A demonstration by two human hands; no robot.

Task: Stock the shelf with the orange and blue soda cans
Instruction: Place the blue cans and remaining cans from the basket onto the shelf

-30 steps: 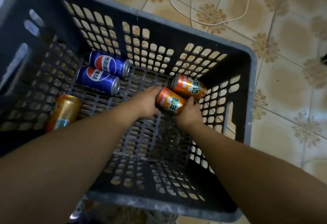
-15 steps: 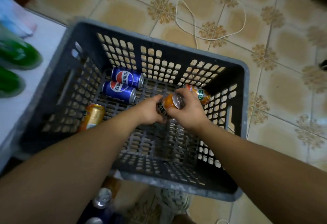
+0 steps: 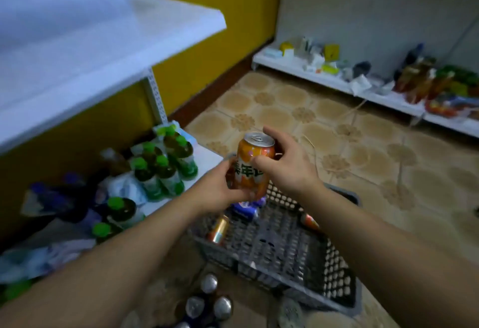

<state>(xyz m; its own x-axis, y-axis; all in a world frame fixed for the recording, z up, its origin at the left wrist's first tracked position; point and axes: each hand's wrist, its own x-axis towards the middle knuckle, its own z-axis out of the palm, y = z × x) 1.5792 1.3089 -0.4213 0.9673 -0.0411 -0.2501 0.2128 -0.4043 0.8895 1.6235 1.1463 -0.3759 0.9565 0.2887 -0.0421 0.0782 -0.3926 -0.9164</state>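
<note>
While it's held upright over the crate (image 3: 290,257) | orange can (image 3: 255,165) is mid-air, top up; L hand (image 3: 220,190) wrapped round its lower half; R hand (image 3: 285,169) has thumb on the front, fingers behind | blue can (image 3: 246,208) + gold can (image 3: 219,229) lie in crate | green-cap bottles (image 3: 166,169) on low shelf (image 3: 207,156), left side

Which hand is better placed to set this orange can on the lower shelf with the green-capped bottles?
Probably left. The left hand wraps the orange soda can low down, and the lower shelf lies on that side. The right hand holds only the can's upper part, farther from the shelf.
</note>
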